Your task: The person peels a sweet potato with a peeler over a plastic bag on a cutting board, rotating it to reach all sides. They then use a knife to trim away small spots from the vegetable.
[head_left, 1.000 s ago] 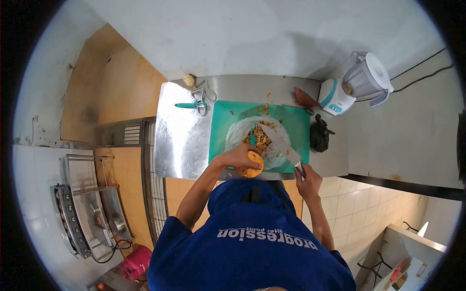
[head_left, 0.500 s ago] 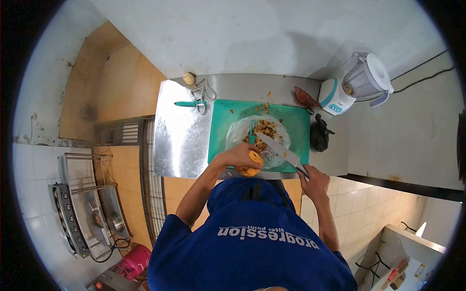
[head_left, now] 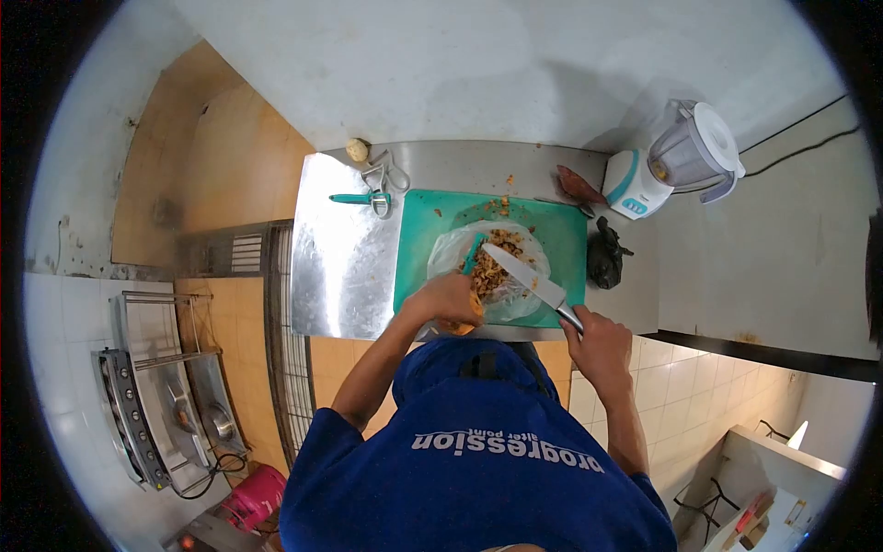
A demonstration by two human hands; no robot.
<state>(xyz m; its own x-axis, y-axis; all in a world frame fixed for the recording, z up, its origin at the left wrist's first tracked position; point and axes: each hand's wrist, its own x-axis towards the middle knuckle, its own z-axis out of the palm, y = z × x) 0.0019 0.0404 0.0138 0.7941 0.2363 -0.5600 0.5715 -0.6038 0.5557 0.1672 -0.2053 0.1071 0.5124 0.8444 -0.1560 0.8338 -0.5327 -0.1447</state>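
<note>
My left hand (head_left: 448,299) is closed round an orange piece of food (head_left: 464,324) at the board's front edge. A green-handled tool (head_left: 475,253) sticks up from the same hand. In my right hand (head_left: 600,348) is the dark handle of a large knife (head_left: 533,280), whose blade points up and left over a clear plastic bag (head_left: 444,253). Brown and orange scraps (head_left: 497,267) are heaped on the bag, which lies on the green cutting board (head_left: 418,216).
On the metal counter (head_left: 345,276) lie a green-handled peeler (head_left: 361,198) and a pale round item (head_left: 357,149) at left. Right of the board are a reddish root (head_left: 578,184), a black bag (head_left: 606,253) and a blender (head_left: 681,156).
My left hand has turned and shifted slightly left, covering more of the orange piece, and the green tool has tilted. The knife blade has swung slightly upward, and my right hand has moved a little.
</note>
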